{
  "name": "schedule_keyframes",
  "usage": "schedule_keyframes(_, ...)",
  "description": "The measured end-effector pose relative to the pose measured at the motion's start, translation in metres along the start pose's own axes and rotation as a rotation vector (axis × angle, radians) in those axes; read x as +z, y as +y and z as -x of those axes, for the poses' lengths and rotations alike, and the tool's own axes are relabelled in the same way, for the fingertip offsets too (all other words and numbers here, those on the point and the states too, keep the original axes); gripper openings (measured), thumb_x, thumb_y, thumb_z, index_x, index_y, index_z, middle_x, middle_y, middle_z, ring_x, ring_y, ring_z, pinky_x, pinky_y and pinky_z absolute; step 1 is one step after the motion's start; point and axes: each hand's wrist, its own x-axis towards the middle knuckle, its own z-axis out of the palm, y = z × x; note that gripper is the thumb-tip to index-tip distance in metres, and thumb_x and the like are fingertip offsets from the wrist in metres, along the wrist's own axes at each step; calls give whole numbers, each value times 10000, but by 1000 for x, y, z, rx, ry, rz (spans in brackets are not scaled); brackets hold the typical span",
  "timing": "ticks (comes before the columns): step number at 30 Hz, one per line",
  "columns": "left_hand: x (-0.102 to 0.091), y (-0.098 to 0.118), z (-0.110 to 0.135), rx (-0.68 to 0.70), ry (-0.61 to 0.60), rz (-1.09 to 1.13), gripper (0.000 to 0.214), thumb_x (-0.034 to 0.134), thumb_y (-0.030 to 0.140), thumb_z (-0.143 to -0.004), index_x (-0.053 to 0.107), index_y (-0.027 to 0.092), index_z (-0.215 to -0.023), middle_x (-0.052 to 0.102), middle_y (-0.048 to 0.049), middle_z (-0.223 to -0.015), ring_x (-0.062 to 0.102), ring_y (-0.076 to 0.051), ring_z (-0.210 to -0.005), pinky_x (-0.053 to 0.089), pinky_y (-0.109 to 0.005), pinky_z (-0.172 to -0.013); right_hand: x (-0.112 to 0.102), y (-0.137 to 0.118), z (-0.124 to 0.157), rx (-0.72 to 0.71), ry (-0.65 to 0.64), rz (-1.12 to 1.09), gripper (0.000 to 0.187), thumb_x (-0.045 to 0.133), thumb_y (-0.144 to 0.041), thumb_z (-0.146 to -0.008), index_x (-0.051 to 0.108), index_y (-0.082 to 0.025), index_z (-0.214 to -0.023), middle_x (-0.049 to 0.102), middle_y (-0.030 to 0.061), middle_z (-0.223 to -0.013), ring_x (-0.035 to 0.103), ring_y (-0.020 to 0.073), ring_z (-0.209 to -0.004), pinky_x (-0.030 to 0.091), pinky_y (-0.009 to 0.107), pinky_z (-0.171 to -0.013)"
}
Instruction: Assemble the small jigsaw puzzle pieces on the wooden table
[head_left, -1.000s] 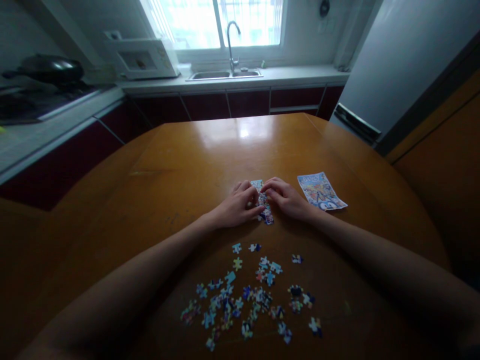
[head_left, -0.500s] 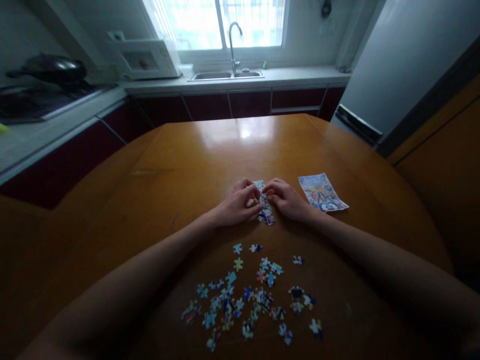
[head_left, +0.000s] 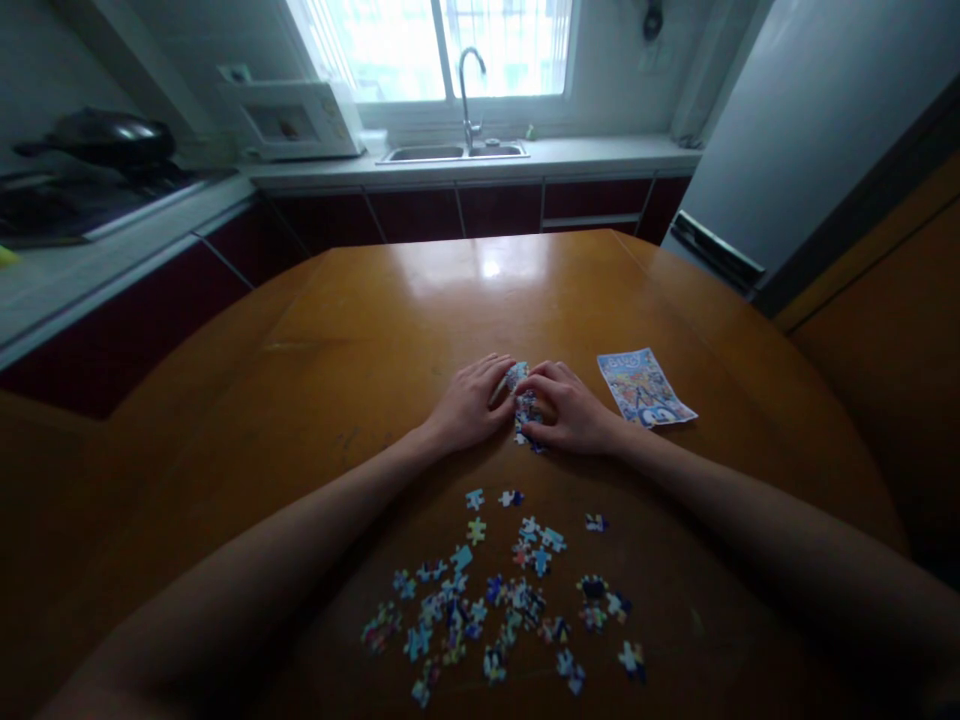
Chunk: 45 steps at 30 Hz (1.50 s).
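Note:
A narrow strip of joined jigsaw puzzle (head_left: pixel 528 409) lies on the wooden table, partly covered by my fingers. Along its left edge, my left hand (head_left: pixel 471 405) has its fingers and thumb curved against the puzzle. My right hand (head_left: pixel 571 410) arches over the right side, thumb near the lower end and fingertips near the middle. Both hands touch the strip; whether a loose piece is under the fingers is hidden. Nearer to me lies a scattered heap of loose puzzle pieces (head_left: pixel 454 607), with a pale blue piece (head_left: pixel 475 499) at its far side.
A printed picture sheet (head_left: pixel 646 388) lies right of my right hand. The table (head_left: pixel 360 330) has a rounded edge. Beyond it stand a counter with a sink (head_left: pixel 424 153), a microwave (head_left: pixel 292 120), a pan (head_left: pixel 112 135) on the stove, and a fridge (head_left: pixel 795 130).
My left hand has drawn slightly left, its fingers straighter along the strip's edge. My right hand has shifted a little left over the strip, with its thumb lower. The loose pieces lie as before.

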Motion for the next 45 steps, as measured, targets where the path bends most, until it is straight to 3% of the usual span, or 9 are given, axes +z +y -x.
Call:
schedule_keyframes(4,0,2,0,-1,-6,-10,448,567,296,-920,555,178,-1351,600,-105,-1402,533,-263,-1334,403,-456,-1166,2,2,-3,21,40,-54,295,704,-272,-838,620,-223,-1117,595,81,-1125,535,258,-1086,437,430,-978)
schedule_keyframes(7,0,1,0,-6,12,17,421,533,290,-943,562,176,-1347,611,-101,-1389,550,-246,-1316,417,-440,-1154,4,6,-5,121,139,-158,147,578,-240,-926,629,-198,-1058,610,71,-1011,571,226,-984,460,391,-898)
schedule_keyframes(11,-1,-2,0,-2,-20,11,497,571,373,-933,530,183,-1391,576,-110,-1432,519,-267,-1349,405,-464,-1158,6,12,-8,211,212,-248,127,516,-226,-955,635,-190,-984,612,56,-952,582,202,-902,461,361,-837)
schedule_keyframes(16,-2,-2,1,-6,-88,-45,670,640,466,-877,460,188,-1460,489,-114,-1516,427,-297,-1423,349,-498,-1190,5,11,-7,213,208,-255,120,530,-234,-950,642,-197,-977,615,52,-958,582,196,-888,462,351,-819)
schedule_keyframes(24,-5,-2,-1,-28,-127,-33,542,522,351,-945,450,196,-1459,489,-106,-1515,415,-274,-1430,326,-497,-1198,5,12,-7,187,200,-233,149,495,-181,-954,642,-196,-976,631,59,-988,592,204,-978,453,363,-898)
schedule_keyframes(27,-6,-2,1,-22,-142,-35,599,555,449,-941,419,231,-1482,461,-107,-1536,389,-296,-1445,316,-522,-1196,5,13,-7,189,191,-229,153,493,-169,-951,642,-196,-971,631,58,-985,592,204,-976,454,363,-896)
schedule_keyframes(32,-6,-5,4,24,-156,-42,843,683,626,-822,364,274,-1519,404,-114,-1570,347,-338,-1461,299,-548,-1194,4,11,-7,197,180,-228,139,509,-163,-940,642,-195,-966,625,56,-985,589,204,-962,458,365,-887)
schedule_keyframes(45,-6,-3,4,62,-151,-40,872,722,638,-788,383,289,-1512,443,-92,-1541,353,-342,-1446,285,-547,-1194,5,11,-8,200,186,-224,154,507,-151,-926,653,-180,-964,623,57,-963,592,201,-929,460,359,-865)
